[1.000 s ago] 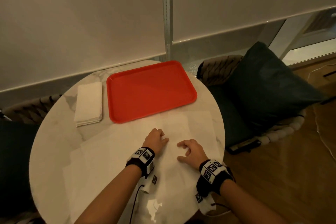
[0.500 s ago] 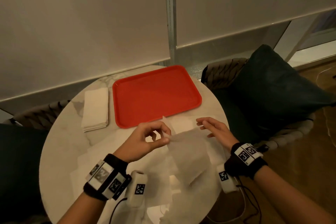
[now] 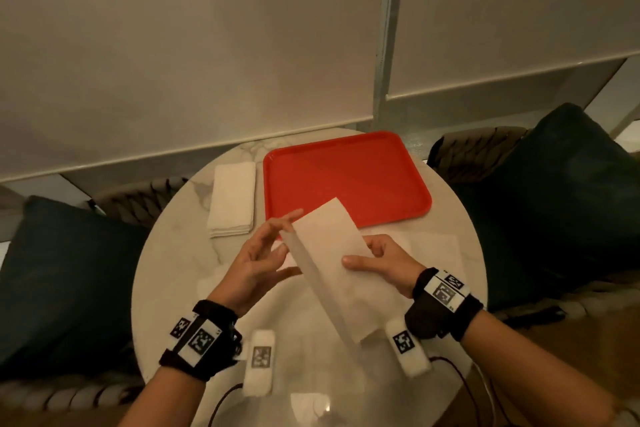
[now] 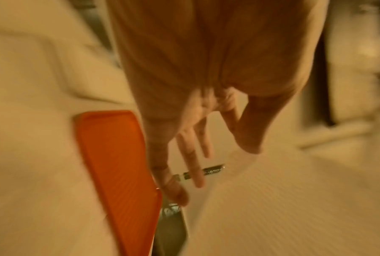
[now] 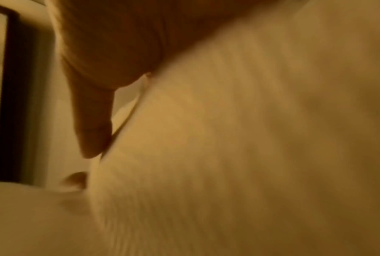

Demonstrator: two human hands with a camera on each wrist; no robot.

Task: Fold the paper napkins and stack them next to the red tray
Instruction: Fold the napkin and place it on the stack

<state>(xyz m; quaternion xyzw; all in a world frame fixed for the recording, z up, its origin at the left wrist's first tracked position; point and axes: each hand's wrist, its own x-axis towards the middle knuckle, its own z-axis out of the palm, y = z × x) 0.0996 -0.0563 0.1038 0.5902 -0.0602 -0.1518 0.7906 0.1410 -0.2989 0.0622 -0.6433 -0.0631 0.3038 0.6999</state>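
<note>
Above the round table (image 3: 166, 253), folded napkin (image 3: 332, 253) was held aloft just before the red tray (image 3: 346, 173), right hand (image 3: 384, 262) pinched its edge, fingers hidden behind paper, left hand (image 3: 256, 260) hovered beside it with fingers loose, folded stack (image 3: 232, 203) lay left of tray, wrist views badly blurred.

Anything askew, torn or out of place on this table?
Nothing stands out. The folded napkin stack sits squarely left of the red tray; the lifted napkin looks intact, pinched by the right hand.

Matt white paper napkin (image 3: 332, 253); smooth red plastic tray (image 3: 346, 177); glossy round marble-look tabletop (image 3: 180, 253); dk cloth cushion (image 3: 554, 204).
</note>
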